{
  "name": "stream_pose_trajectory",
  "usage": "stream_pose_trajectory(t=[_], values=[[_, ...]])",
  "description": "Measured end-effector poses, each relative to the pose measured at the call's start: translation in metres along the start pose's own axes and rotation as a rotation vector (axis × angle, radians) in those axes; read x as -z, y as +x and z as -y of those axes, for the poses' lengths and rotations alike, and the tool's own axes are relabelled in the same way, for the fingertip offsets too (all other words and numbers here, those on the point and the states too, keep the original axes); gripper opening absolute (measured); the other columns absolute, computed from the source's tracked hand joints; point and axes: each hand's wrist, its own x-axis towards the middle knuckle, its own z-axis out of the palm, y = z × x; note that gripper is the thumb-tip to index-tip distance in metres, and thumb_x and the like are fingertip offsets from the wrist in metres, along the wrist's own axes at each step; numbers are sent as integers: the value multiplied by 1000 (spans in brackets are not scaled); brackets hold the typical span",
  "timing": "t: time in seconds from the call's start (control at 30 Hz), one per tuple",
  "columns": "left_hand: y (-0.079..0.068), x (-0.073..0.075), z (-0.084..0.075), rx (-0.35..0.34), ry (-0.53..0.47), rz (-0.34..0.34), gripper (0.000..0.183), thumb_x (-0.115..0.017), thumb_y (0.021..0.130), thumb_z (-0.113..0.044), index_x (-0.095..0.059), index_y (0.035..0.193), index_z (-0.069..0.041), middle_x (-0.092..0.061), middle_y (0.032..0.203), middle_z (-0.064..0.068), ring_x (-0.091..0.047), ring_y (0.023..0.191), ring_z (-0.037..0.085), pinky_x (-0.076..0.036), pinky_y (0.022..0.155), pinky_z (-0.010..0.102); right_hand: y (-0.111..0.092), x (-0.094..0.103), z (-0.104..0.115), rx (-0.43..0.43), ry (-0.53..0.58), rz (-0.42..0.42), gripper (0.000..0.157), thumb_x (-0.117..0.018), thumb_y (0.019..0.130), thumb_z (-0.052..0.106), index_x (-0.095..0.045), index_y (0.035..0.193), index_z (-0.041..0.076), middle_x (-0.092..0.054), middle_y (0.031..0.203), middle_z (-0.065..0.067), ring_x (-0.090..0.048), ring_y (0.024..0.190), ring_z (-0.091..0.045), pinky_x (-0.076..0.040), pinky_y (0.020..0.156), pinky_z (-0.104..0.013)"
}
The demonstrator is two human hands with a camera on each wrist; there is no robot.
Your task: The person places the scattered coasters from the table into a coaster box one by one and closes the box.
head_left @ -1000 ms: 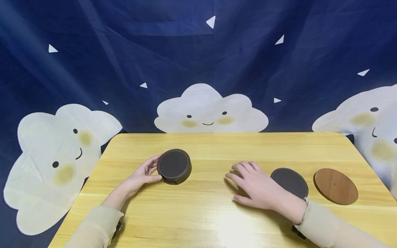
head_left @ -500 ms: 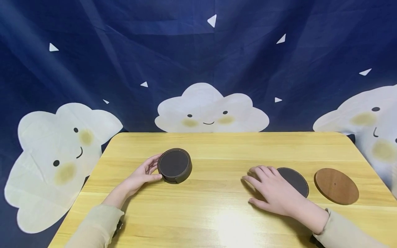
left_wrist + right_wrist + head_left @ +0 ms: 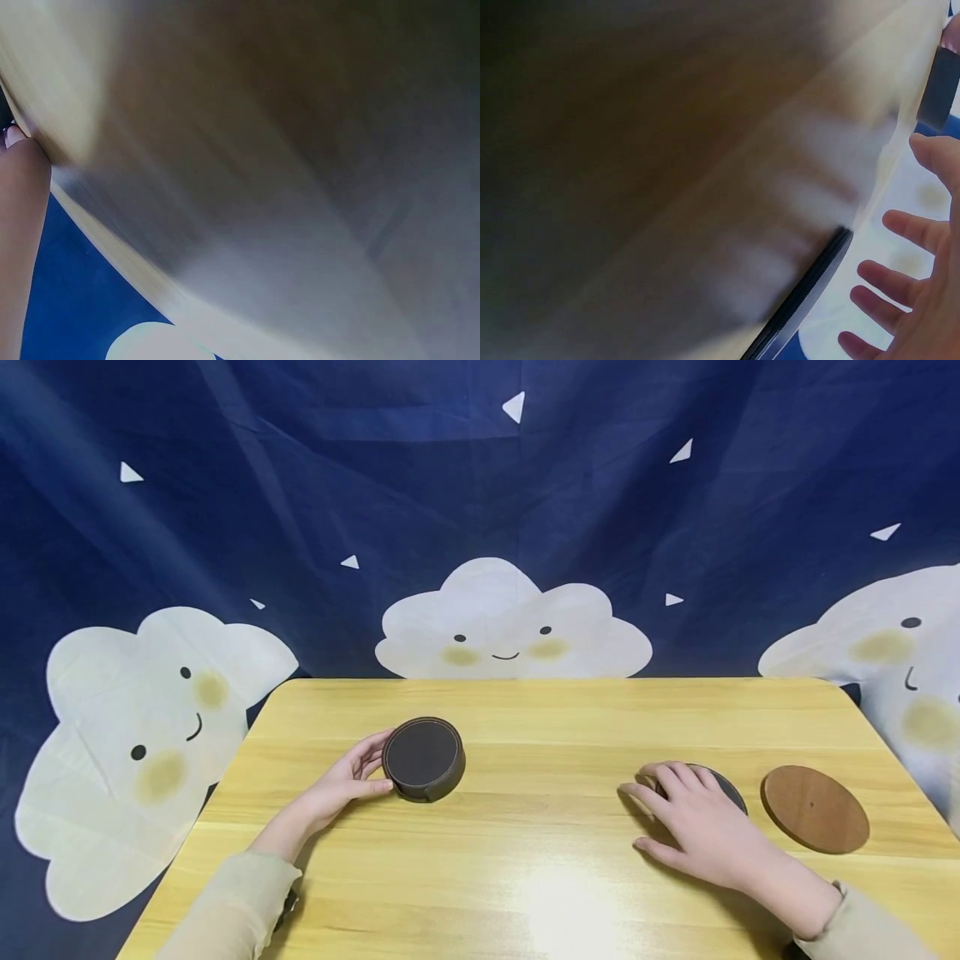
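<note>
A round dark coaster holder (image 3: 423, 760) with stitched edges stands left of the table's middle. Around its left side curves my left hand (image 3: 347, 785), thumb at the front, gripping it. In the left wrist view that hand (image 3: 24, 225) shows only at the left edge, and the holder can hardly be made out. Over a flat black coaster (image 3: 727, 785) hovers my right hand (image 3: 705, 827), hiding much of it. The right wrist view shows the right hand's fingers spread and apart from the black coaster (image 3: 802, 296), holding nothing.
A brown wooden disc (image 3: 813, 810) lies flat to the right of the black coaster. The pale wooden table (image 3: 540, 710) ends at a dark blue cloth (image 3: 420, 485) printed with white clouds.
My right hand has moved to the right, from beside the black coaster to above it. The left hand and the coaster holder have stayed in place.
</note>
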Motion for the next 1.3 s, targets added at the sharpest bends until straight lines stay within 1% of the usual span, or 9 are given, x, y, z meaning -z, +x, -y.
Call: stream_pose_trajectory(t=[0.07, 0.17, 0.23, 0.4, 0.53, 0.77, 1.03, 1.17, 1.3], values=[[0, 0, 0, 4, 5, -3, 88, -74, 95, 0, -23, 168, -2, -33, 168, 26, -49, 132, -10, -39, 112, 6, -4, 1, -3, -24, -2, 7, 64, -84, 82, 49, -67, 136, 20, -62, 129, -13, -58, 119, -33, -48, 96, -58], [0, 0, 0, 15, 12, -11, 89, -74, 95, 0, -24, 168, -3, -38, 166, 18, -49, 133, -9, -40, 112, 7, -10, 2, -6, -66, -3, 22, 65, -85, 82, 48, -66, 138, 23, -61, 131, -13, -57, 121, -34, -48, 95, -61], [0, 0, 0, 16, 16, -12, 89, -74, 95, 0, -24, 168, -4, -39, 165, 16, -49, 134, -8, -40, 112, 7, -13, 2, -9, -93, -1, 30, 65, -85, 81, 48, -66, 139, 24, -60, 131, -13, -56, 121, -35, -47, 92, -63], [-1, 0, 0, 16, 21, -8, 89, -74, 95, -1, -23, 168, -3, -34, 168, 22, -46, 136, -4, -40, 112, 6, -20, 6, -13, -147, 1, 54, 65, -85, 82, 50, -65, 140, 27, -59, 135, -13, -56, 123, -37, -47, 89, -66], [-1, 0, -1, 17, 17, -8, 89, -74, 95, 0, -23, 168, -3, -33, 167, 24, -46, 136, -4, -39, 112, 6, -22, 8, -16, -174, -9, 63, 66, -84, 82, 53, -64, 140, 28, -59, 137, -13, -56, 124, -38, -47, 87, -68], [0, 0, 0, 10, 2, -4, 89, -74, 95, 1, -24, 168, -3, -31, 168, 25, -49, 133, -10, -40, 112, 5, -26, 6, -19, -200, -28, 79, 71, -84, 82, 57, -63, 142, 24, -58, 138, -16, -56, 124, -38, -50, 82, -67], [0, 0, 2, 3, -4, 2, 89, -74, 95, 1, -23, 168, -3, -28, 169, 28, -50, 133, -10, -39, 112, 5, -30, 8, -20, -274, -14, 142, 77, -81, 85, 62, -59, 147, 21, -57, 139, -19, -56, 125, -40, -51, 73, -61], [1, 0, 2, -5, -5, 4, 88, -74, 95, 1, -23, 168, -2, -29, 169, 28, -50, 133, -10, -40, 112, 6, -31, 8, -21, -300, 1, 149, 78, -80, 85, 63, -58, 147, 21, -57, 140, -18, -57, 124, -41, -50, 69, -55], [1, 0, 2, -11, -4, 3, 88, -73, 95, 2, -24, 167, -2, -32, 167, 25, -51, 133, -10, -40, 112, 6, -31, 8, -22, -303, 13, 151, 77, -80, 86, 62, -57, 148, 22, -56, 140, -18, -57, 124, -42, -51, 70, -55]])
